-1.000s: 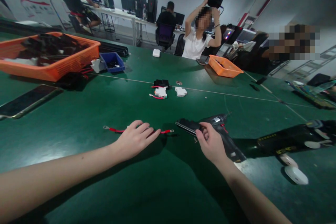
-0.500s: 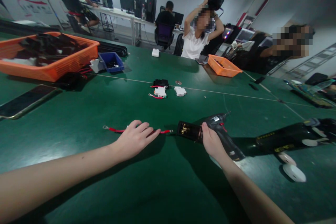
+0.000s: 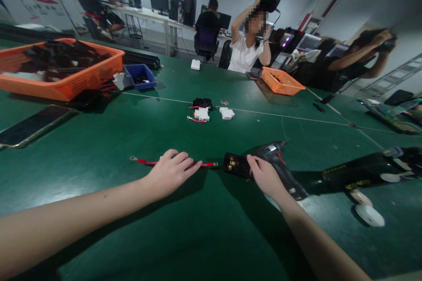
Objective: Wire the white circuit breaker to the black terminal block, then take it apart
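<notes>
My left hand (image 3: 171, 171) lies curled over a red cable (image 3: 142, 162) whose metal ring lugs stick out on both sides. A sliver of something white shows behind its knuckles; the rest is hidden under the palm. My right hand (image 3: 266, 175) grips the near right end of a black plastic case (image 3: 232, 164) between thumb and fingers. Brass terminals are visible inside the case's left half. Just behind that hand lies a black power screwdriver (image 3: 280, 162), its bit pointing to the far right.
White breaker-like blocks (image 3: 201, 115) with red leads lie ahead by a black part (image 3: 202, 103). Orange baskets (image 3: 69, 90) (image 3: 283, 81), a blue bin (image 3: 144, 79) and a phone (image 3: 34, 125) are around. A black bottle (image 3: 359, 173) lies right. Several people are beyond the table (image 3: 148, 237).
My right thumb and fingers have shifted slightly left along the black case. My left hand stays put. The person across has lowered one arm from the headgear.
</notes>
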`<state>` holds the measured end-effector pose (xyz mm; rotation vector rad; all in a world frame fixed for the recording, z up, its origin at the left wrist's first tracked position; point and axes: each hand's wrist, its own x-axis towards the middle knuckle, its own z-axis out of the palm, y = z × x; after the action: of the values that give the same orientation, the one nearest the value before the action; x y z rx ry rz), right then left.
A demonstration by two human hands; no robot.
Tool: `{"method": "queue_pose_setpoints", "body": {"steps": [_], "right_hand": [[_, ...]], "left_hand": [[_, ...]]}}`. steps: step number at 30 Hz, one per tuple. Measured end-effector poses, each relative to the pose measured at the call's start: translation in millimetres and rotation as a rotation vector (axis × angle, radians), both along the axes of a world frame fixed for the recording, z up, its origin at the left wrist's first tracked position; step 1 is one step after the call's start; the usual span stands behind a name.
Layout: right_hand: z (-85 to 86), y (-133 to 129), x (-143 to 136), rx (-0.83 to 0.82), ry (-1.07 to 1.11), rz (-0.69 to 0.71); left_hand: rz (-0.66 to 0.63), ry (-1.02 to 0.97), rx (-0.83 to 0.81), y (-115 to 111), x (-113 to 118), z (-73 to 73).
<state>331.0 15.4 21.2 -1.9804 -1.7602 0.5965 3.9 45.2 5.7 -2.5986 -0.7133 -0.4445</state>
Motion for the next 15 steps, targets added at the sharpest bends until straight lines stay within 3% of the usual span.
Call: {"method": "queue_pose_setpoints", "body": {"steps": [15], "right_hand": [[-4.8,0.5,-1.4,-0.041,0.196,0.195]], "left_hand": [[0.005,0.005,-0.009,0.1,0.6,1.6]]}}
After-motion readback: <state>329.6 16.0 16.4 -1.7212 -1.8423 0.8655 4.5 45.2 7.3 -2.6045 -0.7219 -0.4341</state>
